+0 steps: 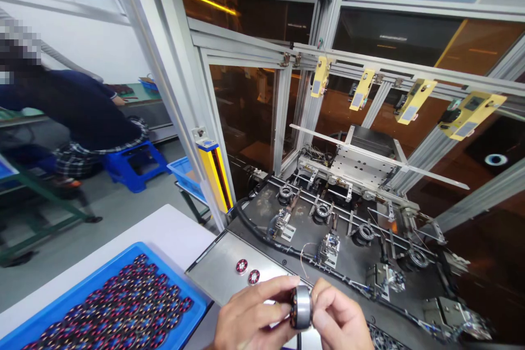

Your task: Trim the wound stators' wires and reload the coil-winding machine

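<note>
Held part: short cylinder with a smooth silver metal band and a dark, copper-flecked end (303, 307), raised over the near edge of the bare silver metal surface (213, 269).
Left hand (252, 317): fingers pinched about the cylinder from the left.
Right hand (340, 317): fingers bent in against the cylinder's right side; whether they grip it cannot be told.
Loose pieces: two round red-and-silver slotted discs (254, 276), near each other, toward the metal surface's right edge.
Tray: blue rectangular plastic tray (141, 249), filled with red, black and copper-coloured rings, on the smooth white surface (174, 224), at its near side.
Barrier: thick black cable bundle (262, 240) between the metal surface and a row of round dark metal fixtures (322, 211).
Overhead: four yellow box-shaped units (363, 90) on an aluminium rail.
Beyond: person in dark clothing (94, 109) on a blue plastic stool (137, 167).
Obscured: cylinder's right face, behind fingers; tray's near end, cut off; machine interior behind amber panels, dim.
</note>
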The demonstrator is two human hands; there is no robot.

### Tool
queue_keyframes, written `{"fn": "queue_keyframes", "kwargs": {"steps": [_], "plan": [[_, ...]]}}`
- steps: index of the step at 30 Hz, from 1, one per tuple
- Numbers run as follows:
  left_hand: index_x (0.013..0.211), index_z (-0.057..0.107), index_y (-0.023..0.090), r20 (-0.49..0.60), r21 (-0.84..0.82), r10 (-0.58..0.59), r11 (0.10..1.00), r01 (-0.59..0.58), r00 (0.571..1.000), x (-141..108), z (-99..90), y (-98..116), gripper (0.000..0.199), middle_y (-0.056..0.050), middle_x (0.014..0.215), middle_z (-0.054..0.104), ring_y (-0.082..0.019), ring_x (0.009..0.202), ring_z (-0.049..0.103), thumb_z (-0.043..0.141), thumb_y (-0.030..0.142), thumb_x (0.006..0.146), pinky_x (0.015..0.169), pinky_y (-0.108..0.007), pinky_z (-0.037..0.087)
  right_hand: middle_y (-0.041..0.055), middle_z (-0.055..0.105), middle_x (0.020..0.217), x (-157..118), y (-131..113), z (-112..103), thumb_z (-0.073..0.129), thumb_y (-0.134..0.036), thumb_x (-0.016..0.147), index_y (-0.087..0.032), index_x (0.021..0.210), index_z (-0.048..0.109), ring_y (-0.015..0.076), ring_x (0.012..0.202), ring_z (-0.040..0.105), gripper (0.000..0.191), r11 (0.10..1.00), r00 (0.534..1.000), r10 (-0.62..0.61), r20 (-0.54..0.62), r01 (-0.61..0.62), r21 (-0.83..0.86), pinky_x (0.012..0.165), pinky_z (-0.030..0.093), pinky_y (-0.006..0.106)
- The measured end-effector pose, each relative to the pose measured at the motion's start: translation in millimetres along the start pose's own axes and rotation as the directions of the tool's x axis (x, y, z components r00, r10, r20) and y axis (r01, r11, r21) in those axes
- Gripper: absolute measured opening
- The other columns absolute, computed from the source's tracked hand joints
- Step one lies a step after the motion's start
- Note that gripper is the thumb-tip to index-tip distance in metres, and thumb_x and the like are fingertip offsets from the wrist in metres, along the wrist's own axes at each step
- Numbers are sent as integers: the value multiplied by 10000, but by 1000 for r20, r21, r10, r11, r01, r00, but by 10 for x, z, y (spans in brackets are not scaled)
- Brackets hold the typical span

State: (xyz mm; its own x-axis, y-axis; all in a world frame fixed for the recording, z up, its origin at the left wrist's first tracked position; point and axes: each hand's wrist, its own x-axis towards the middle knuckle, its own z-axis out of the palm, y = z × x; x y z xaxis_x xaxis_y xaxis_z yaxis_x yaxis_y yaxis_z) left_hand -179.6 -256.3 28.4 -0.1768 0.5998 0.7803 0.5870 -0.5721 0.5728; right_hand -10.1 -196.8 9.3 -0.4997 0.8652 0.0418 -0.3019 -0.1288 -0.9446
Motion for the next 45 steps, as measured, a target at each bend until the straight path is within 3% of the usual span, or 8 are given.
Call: {"fn": "queue_keyframes", "kwargs": {"steps": [4,7,13,21,29,33,36,45], "plan": [[812,663,221,-102,-256,-266,938,233,959,-88,143,21,344,-67,974,807,-206,723,781,889,77,597,633,-225,636,14,533,676,-18,-7,4,733,-522,818,-197,661,634,155,654,488,375,975,988,-154,0,152,-164,632,402,290],[909,648,234,-157,-542,-553,741,397,818,-155,255,41,401,-40,939,793,-201,773,779,893,123,611,664,-228,636,17,564,664,-8,-57,29,695,-438,875,-200,696,652,150,628,514,301,911,950,-302,80,312,-269,605,409,281],[944,731,187,-4,-487,-640,672,558,768,-238,198,-34,422,-85,945,762,-258,834,775,906,132,564,726,-299,655,11,579,652,5,-103,37,673,-342,902,-200,726,646,144,611,537,227,835,898,-433,80,433,-340,574,412,264],[946,761,243,68,-496,-662,626,601,746,-327,212,-146,384,-64,1043,732,-258,856,773,873,104,606,748,-315,653,-3,518,648,27,161,34,712,-481,831,-179,650,586,139,639,475,373,981,992,-115,-49,106,-160,617,409,264],[1078,678,175,-78,-306,-808,577,757,584,-852,-58,-568,390,-115,1113,759,-261,1062,730,808,306,735,932,-320,596,-5,518,652,-154,506,-462,719,-530,804,-174,637,584,153,655,478,416,943,952,152,-265,-219,-249,646,408,268],[1081,674,180,14,210,-752,646,734,659,-1443,-310,-1050,347,-112,1115,760,-270,1017,740,732,367,795,918,-388,605,13,556,695,-404,631,-934,716,-448,840,-186,656,598,174,696,521,342,887,946,34,-322,-177,-427,680,418,280],[1021,703,192,36,475,-655,676,563,755,-1787,-355,-1313,283,-97,1036,742,-285,1010,716,672,399,831,925,-425,578,19,582,708,-613,788,-1189,617,-302,936,-201,711,579,178,686,571,250,645,971,-174,-165,-14,-764,666,456,283],[1064,688,173,28,575,-613,656,489,790,-2027,-204,-1737,346,-111,1002,720,-303,966,662,649,447,856,916,-458,497,83,675,980,-874,1224,-1470,619,-167,900,-219,1054,660,241,903,635,168,195,963,-229,141,187,-963,826,533,399]]}}
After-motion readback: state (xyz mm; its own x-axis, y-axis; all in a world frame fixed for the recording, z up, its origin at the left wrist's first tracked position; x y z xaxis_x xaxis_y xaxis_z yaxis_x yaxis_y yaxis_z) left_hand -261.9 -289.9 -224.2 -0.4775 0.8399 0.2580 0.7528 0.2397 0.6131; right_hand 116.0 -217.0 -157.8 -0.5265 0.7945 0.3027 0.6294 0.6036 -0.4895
